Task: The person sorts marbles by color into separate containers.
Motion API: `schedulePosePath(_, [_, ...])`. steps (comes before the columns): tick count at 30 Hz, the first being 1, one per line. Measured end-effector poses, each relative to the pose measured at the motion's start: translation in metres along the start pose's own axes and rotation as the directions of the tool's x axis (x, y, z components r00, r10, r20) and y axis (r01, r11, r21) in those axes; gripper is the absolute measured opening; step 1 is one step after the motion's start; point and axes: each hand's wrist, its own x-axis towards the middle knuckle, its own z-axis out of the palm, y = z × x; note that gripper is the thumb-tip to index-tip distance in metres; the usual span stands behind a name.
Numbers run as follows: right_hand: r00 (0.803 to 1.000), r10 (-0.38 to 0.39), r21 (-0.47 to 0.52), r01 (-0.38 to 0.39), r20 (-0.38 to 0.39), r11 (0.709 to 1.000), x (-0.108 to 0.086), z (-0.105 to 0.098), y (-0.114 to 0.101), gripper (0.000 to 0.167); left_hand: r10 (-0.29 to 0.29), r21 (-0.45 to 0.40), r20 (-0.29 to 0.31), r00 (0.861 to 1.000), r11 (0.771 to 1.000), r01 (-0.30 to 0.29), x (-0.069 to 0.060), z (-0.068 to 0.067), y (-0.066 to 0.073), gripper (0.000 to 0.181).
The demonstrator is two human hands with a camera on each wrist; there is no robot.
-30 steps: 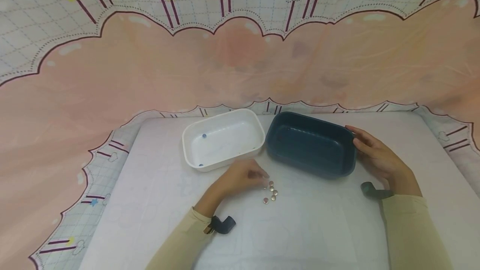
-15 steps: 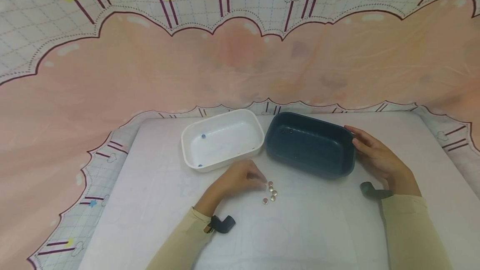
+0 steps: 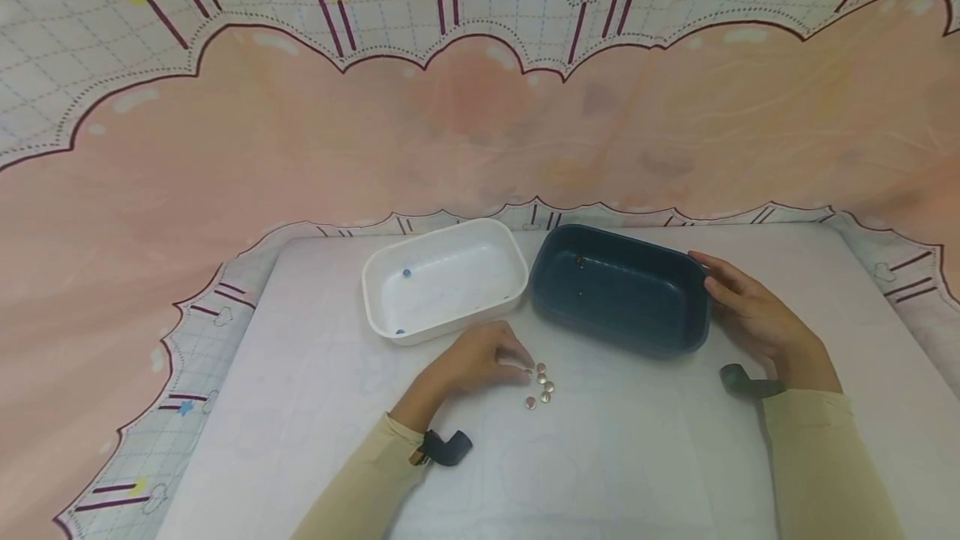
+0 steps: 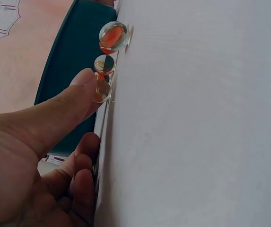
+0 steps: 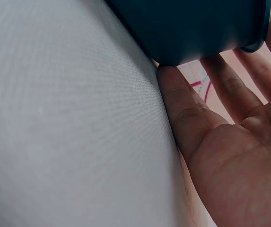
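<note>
The left hand (image 3: 472, 359) pinches a marble (image 4: 103, 92) between thumb and forefinger, the thumb hiding part of it. Five loose marbles (image 3: 546, 397) lie just to its right on the table (image 3: 637, 457). The right hand (image 3: 761, 319) touches the blue tub's (image 3: 637, 340) right end, fingers spread, some tips hidden behind it. Specks in that tub and blue dots in the white tub (image 3: 457, 324), left, are too small to identify.

A peach cloth (image 3: 375, 132) patterned with dark-edged scallops rises behind and beside the white table (image 3: 637, 457).
</note>
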Motion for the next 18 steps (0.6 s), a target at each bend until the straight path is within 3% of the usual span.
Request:
schedulePosePath(9, [0.999,0.033,0.043,-0.033,-0.004,0.999,0.0002,0.0013,-0.0006,0.056,-0.036,0.004,0.016,0.999,0.999,0.036,0.0007,0.0004,0.0007,0.017])
schedulePosePath(18, [1.0,0.018,0.095,-0.018,-0.006,0.995,-0.0007,0.0026,-0.0006,0.055,-0.042,0.012,0.015,0.999,0.999,0.042,0.0003,-0.0003,0.0036,0.016])
